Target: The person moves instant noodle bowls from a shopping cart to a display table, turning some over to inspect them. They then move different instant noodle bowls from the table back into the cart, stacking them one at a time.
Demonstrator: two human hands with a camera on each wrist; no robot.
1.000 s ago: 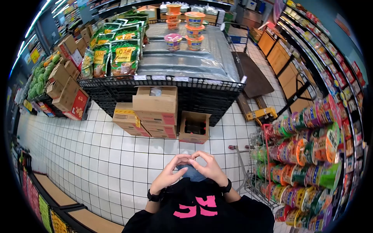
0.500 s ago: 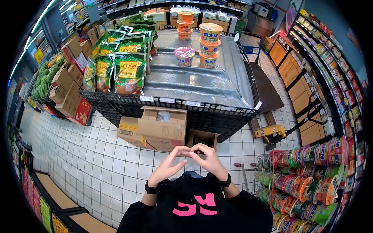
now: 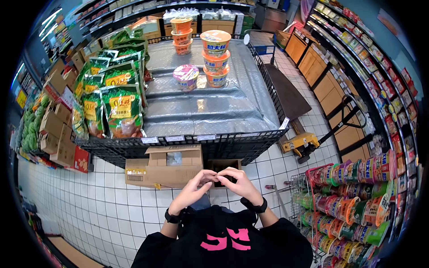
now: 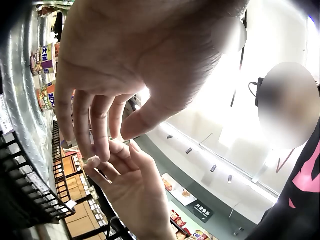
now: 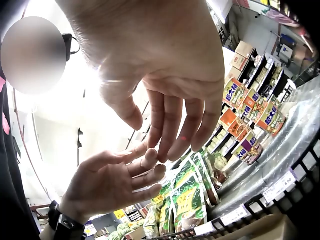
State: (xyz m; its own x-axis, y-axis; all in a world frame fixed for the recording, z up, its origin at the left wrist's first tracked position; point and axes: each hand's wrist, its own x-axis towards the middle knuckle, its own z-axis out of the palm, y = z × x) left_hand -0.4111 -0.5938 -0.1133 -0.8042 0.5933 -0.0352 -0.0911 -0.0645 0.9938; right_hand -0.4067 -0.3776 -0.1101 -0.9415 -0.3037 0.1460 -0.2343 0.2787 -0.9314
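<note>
In the head view the left hand [image 3: 192,193] and right hand [image 3: 241,185] meet by their fingertips in front of the body, fingers loosely bent, holding nothing. Both wrist views show the same loose touch of fingertips. Beyond them is a black-edged display covered in silver sheeting [image 3: 178,114]. On it stand a stack of large orange-lidded noodle tubs [image 3: 215,62], a smaller stack of orange cups [image 3: 182,36], a single purple-lidded cup [image 3: 186,78] and rows of green snack bags [image 3: 120,109].
A cart [image 3: 304,201] piled with noodle tubs [image 3: 348,207] stands at the right. Cardboard boxes [image 3: 165,167] sit on the tiled floor below the display. A yellow pallet jack [image 3: 300,143] is at its right, with wooden cabinets [image 3: 328,87] and shelves beyond.
The display appears lower and further left in the head view than half a second ago, and more of its front boxes are covered by it. The hands keep their fingertip contact.
</note>
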